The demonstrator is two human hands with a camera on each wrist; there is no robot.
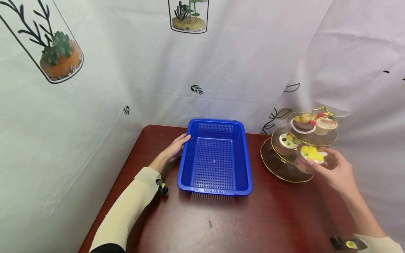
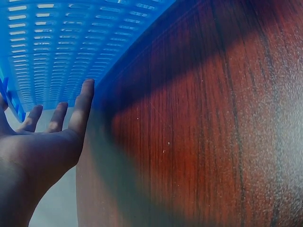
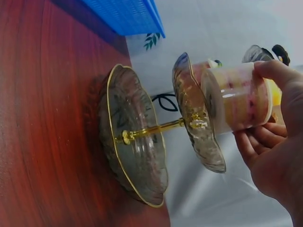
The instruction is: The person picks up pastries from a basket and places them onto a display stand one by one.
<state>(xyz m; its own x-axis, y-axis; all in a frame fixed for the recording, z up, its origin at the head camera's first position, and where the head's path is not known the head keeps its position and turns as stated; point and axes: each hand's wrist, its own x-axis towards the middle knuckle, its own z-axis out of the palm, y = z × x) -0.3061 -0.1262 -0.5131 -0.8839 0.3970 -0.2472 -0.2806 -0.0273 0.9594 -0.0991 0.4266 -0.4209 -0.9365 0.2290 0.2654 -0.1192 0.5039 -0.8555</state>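
Note:
At the right, my right hand [image 1: 336,168] grips a clear dessert cup [image 3: 239,99] with yellow fruit cubes and a small white piece on top. Thumb and fingers go round its side. The cup's base is close by the middle plate [image 3: 203,142] of a three-tier cake stand [image 1: 284,175]; whether they touch I cannot tell. My left hand [image 1: 172,149] holds the left rim of a blue plastic basket [image 1: 215,192], with fingers against the outer wall [image 2: 57,52] in the left wrist view. The basket has nothing in it.
A fruit-topped dessert cup [image 1: 286,146] stands on the middle tier. Two more desserts sit on the top tier, a chocolate one [image 1: 303,126] and a pale one [image 1: 325,124]. The dark red wooden table [image 1: 215,225] backs onto a printed white curtain [image 1: 240,70].

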